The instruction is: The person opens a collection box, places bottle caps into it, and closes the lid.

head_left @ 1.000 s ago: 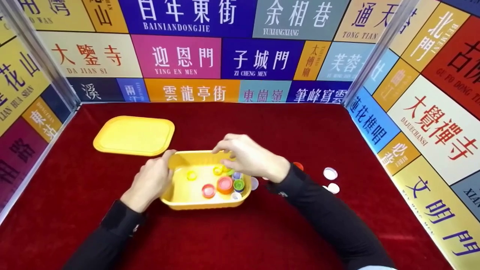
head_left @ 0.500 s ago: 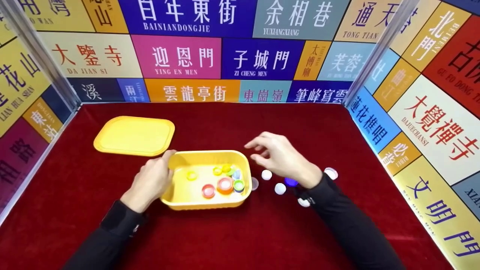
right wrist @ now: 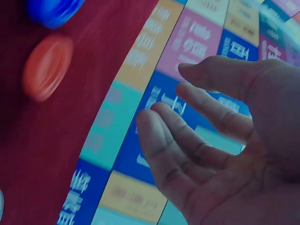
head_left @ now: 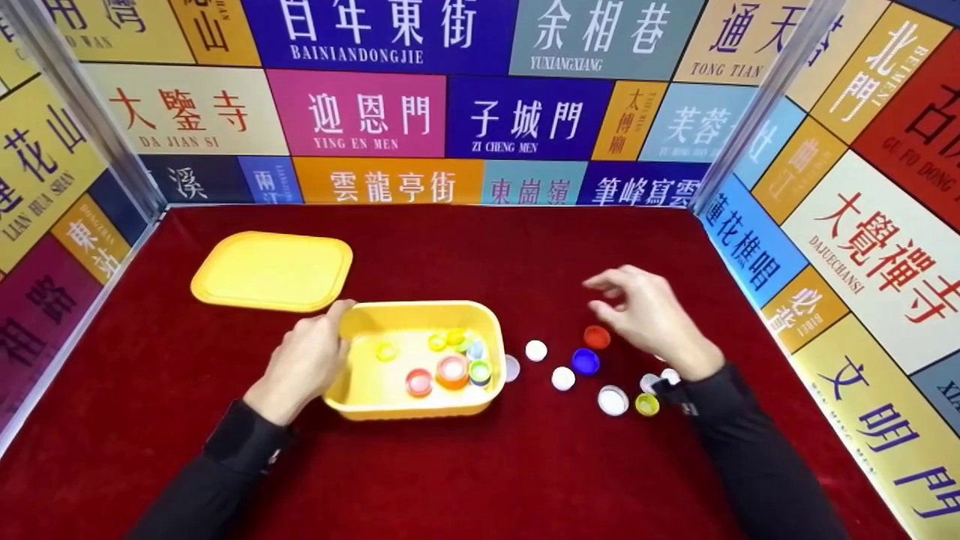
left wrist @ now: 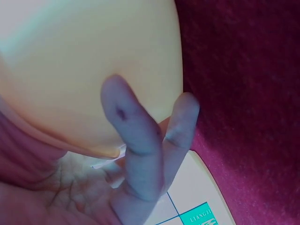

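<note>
A yellow plastic box (head_left: 409, 411) stands uncovered on the table, with several small bottle caps inside, among them a pink cap (head_left: 419, 382) and an orange-red one (head_left: 452, 372). My left hand (head_left: 304, 367) grips its left end; in the left wrist view fingers (left wrist: 140, 145) lie against the outer wall. Over the right side of the table, my right hand (head_left: 649, 315) hovers with loosely bent fingers and nothing between them. Nearest to it is a red cap (head_left: 597, 337), with a blue cap (head_left: 586, 361) beside that.
A flat yellow lid (head_left: 274, 271) lies behind the box to the left. Right of the box are scattered white caps (head_left: 563, 378), a yellow-green cap (head_left: 647, 404) and a translucent cap (head_left: 511, 368). Some caps are partly hidden by the right sleeve (head_left: 712, 390). Printed panels enclose the red cloth.
My right hand has moved from above the box's right end out to the right, over the loose caps, uncovering several of them. My left hand stays on the box, which has not moved.
</note>
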The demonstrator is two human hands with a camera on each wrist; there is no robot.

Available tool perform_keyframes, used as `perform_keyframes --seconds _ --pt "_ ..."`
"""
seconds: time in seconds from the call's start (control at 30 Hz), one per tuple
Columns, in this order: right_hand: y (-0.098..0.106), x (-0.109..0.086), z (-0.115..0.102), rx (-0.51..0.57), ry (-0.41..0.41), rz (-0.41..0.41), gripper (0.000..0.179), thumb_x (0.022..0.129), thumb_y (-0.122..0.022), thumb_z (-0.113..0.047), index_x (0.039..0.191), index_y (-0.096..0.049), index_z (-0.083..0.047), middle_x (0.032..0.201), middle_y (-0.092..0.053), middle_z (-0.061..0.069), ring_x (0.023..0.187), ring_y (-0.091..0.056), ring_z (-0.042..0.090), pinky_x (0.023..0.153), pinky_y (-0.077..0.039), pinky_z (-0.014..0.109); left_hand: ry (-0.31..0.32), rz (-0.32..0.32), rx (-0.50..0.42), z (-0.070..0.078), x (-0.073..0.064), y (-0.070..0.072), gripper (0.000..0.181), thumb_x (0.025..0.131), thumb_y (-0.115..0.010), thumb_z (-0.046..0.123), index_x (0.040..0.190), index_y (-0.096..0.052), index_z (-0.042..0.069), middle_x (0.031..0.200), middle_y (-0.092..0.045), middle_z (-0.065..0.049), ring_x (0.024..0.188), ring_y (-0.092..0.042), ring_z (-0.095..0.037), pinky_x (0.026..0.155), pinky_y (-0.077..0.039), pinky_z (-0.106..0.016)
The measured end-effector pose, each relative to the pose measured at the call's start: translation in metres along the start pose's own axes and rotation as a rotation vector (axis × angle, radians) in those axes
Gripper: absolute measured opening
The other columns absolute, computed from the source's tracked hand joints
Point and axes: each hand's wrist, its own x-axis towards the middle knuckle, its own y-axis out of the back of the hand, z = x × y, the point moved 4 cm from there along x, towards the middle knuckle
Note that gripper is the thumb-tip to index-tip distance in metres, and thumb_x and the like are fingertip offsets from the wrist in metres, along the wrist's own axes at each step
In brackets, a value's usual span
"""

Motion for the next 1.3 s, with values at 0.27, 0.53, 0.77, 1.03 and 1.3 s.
perform_keyframes --seconds 0.27,0.53,0.77,1.03,1.3 --pt "0.023 -0.027 0.049 -0.098 -0.125 -0.027 0.034 0.103 -0.087 -0.013 0.135 -0.084 -0.003 0.121 -0.082 0.025 0.111 -0.075 0.044 0.097 -0.06 0.058 0.012 -0.017 0.006 0.0 0.001 0.0 0.057 0.116 -0.059 0.01 0.173 -0.051 0.014 0.148 -0.075 -0.031 0.099 -0.079 -0.044 0.067 -0.061 -0.051" --pt "0.024 -0.045 0.08 -0.126 -0.241 -0.199 0.051 0.1 -0.094 -0.03 0.138 -0.081 0.001 0.127 -0.08 0.032 0.111 -0.072 0.045 0.099 -0.058 0.061 0.017 -0.008 0.005 -0.001 0.001 0.0 0.057 0.115 -0.058 0.01 0.172 -0.052 0.015 0.149 -0.075 -0.03 0.102 -0.079 -0.048 0.068 -0.063 -0.055" --pt "0.019 -0.054 0.083 -0.112 -0.227 -0.252 0.037 0.095 -0.095 -0.021 0.124 -0.086 0.0 0.11 -0.084 0.02 0.098 -0.076 0.031 0.094 -0.061 0.051 0.016 -0.004 0.004 -0.001 0.002 -0.001 0.057 0.115 -0.058 0.01 0.172 -0.053 0.015 0.15 -0.074 -0.03 0.105 -0.08 -0.049 0.069 -0.063 -0.056" --pt "0.016 -0.054 0.084 -0.138 -0.219 -0.231 0.014 0.094 -0.085 -0.007 0.107 -0.087 -0.004 0.091 -0.08 0.008 0.085 -0.069 0.023 0.079 -0.056 0.039 0.008 0.007 0.003 0.0 0.001 0.0 0.057 0.115 -0.06 0.01 0.172 -0.053 0.014 0.15 -0.075 -0.029 0.107 -0.08 -0.05 0.071 -0.064 -0.058" --pt "0.015 -0.052 0.083 -0.129 -0.226 -0.204 0.017 0.096 -0.084 -0.008 0.111 -0.087 -0.001 0.096 -0.083 0.011 0.089 -0.073 0.026 0.084 -0.06 0.044 0.006 0.0 -0.001 0.0 0.0 0.0 0.057 0.116 -0.06 0.009 0.172 -0.053 0.013 0.151 -0.074 -0.029 0.106 -0.079 -0.047 0.071 -0.063 -0.055"
